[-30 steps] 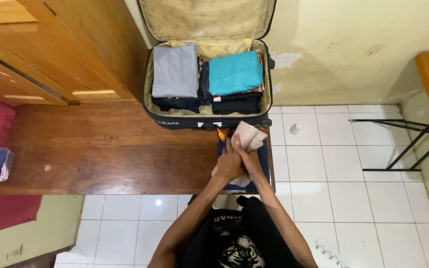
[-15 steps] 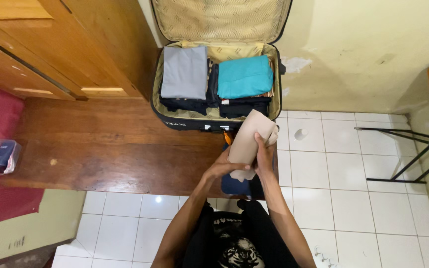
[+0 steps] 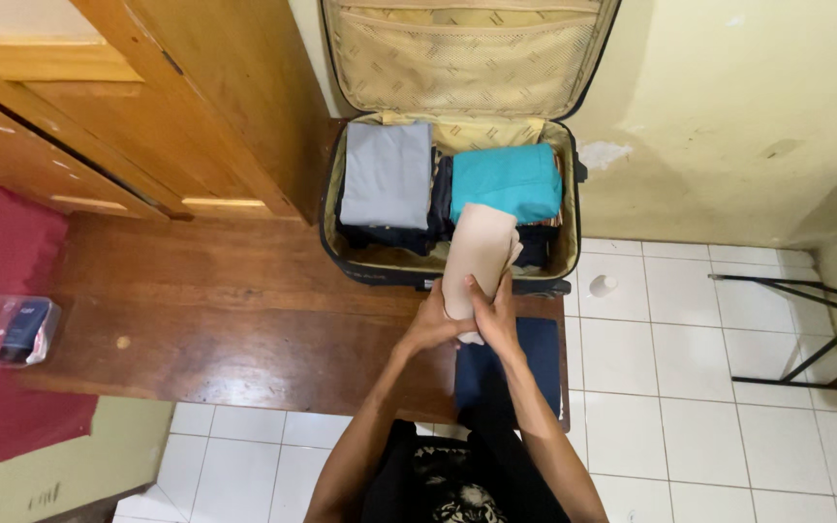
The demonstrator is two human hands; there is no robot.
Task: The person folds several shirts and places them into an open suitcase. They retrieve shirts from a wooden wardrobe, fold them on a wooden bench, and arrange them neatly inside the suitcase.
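Folded beige cloth (image 3: 478,261): a long narrow bundle, held by you at its near end, its far end reaching over the front rim of the open suitcase (image 3: 377,271) and lying just against the teal folded garment (image 3: 507,181).

Your left hand (image 3: 431,327): fingers curled and closed on the left side of the cloth's near end.

Your right hand (image 3: 495,323): fingers closed on the right side of the same end, touching the left hand; both clamp the bundle between them.

Suitcase contents: a grey folded garment (image 3: 387,175) on the left over dark clothes, the teal one on the right over more dark clothes. The lid stands open against the wall, its lining beige.

Table (image 3: 215,310): dark wood; the suitcase rests on its far right part. A dark blue cloth (image 3: 533,351) lies at its right edge, just under your forearms.

Far left: a clear packet holding a dark item (image 3: 12,330) on a red surface.
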